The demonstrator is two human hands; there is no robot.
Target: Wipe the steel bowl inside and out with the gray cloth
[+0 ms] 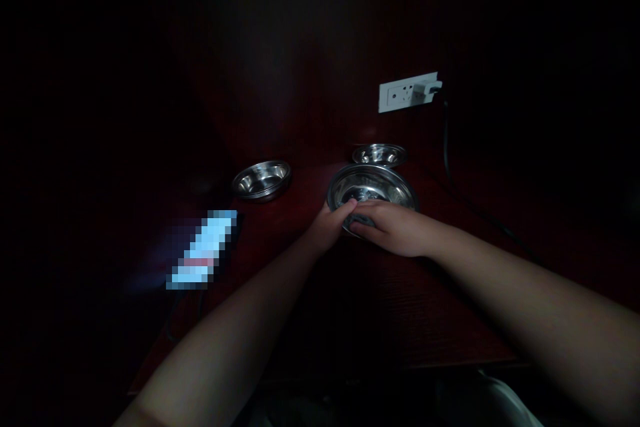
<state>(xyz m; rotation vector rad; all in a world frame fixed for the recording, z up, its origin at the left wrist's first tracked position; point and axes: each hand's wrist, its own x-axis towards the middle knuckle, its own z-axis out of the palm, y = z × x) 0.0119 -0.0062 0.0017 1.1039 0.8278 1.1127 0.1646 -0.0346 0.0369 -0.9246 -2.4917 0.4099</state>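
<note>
A shiny metal bowl (395, 187) is held up a little in front of me, tilted so its inside faces me. My left hand (327, 223) is closed on its left edge, the thumb over the rim and the other fingers hidden behind. Inside the bowl, my right hand (387, 223) presses down with bent fingers. Between its thumb and fingers shows a grey, rough-looking pad (363, 219); dim light hides its exact kind. Just behind stands another metal bowl (380, 155), partly covered by the held one.
Metal bowls (263, 180), seemingly stacked, stand at the left on the dark red table (400, 307). A lit phone (203, 250), blurred out, lies nearer on the left with a cable. On the back wall is a socket (407, 92) with a plug and black cord (447, 147).
</note>
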